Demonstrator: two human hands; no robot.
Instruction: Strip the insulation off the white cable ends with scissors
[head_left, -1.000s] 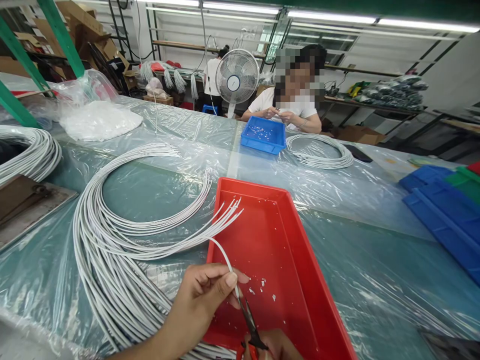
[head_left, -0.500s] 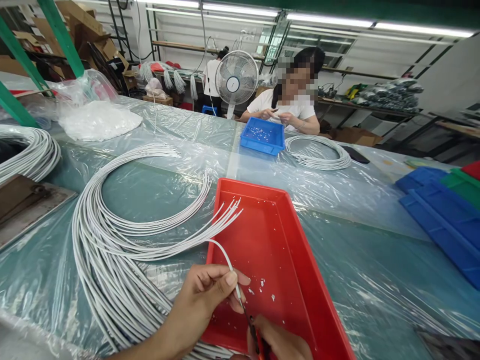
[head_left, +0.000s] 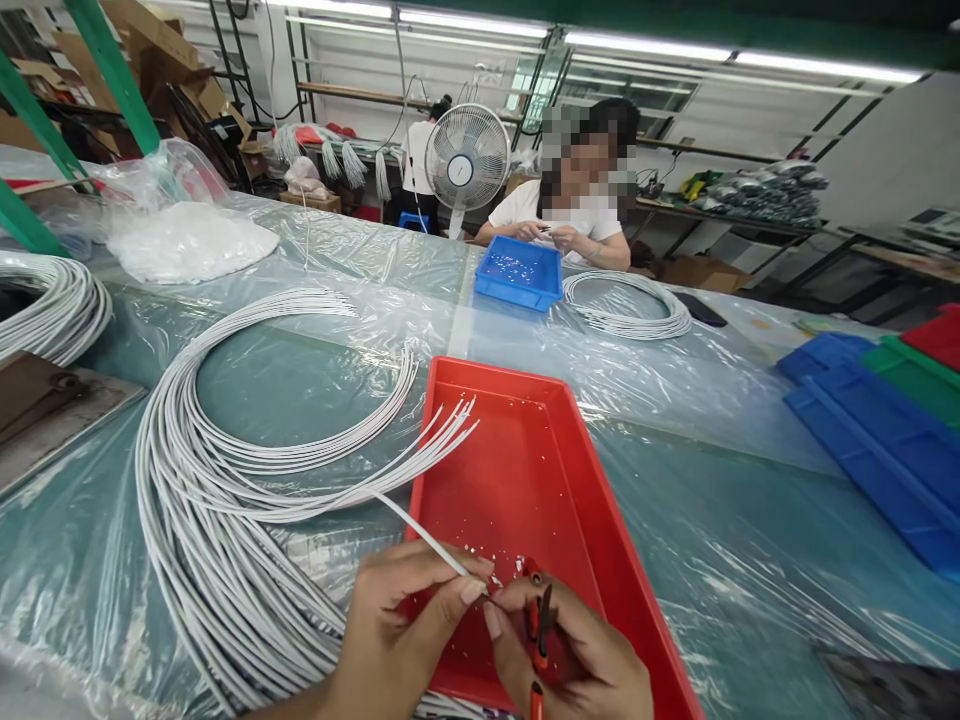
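My left hand (head_left: pixel 405 625) pinches a white cable (head_left: pixel 420 533) close to its end, between thumb and forefinger. Held in my right hand (head_left: pixel 600 650) are small red-handled cutters (head_left: pixel 541 630), jaws pointing up and away from the cable. The thumb and forefinger of that same hand meet at the cable's tip, whose end is too small to make out. Both hands are over the near part of a red tray (head_left: pixel 517 470) with small white scraps in it. The cable runs back to a large coiled bundle of white cables (head_left: pixel 169 450), several ends of which lie over the tray's left rim.
Across the table a person (head_left: pixel 559 215) works beside a blue tray (head_left: pixel 517 297) and a cable coil (head_left: pixel 637 328). Stacked trays (head_left: pixel 885 430) stand at the right. Another coil (head_left: pixel 67 310) and a metal plate (head_left: pixel 97 405) are at the left, below a plastic bag (head_left: pixel 187 245).
The cutters have come off the cable's end and turned upward in my right hand. My right fingers have risen to the cable tip, and the cable has straightened.
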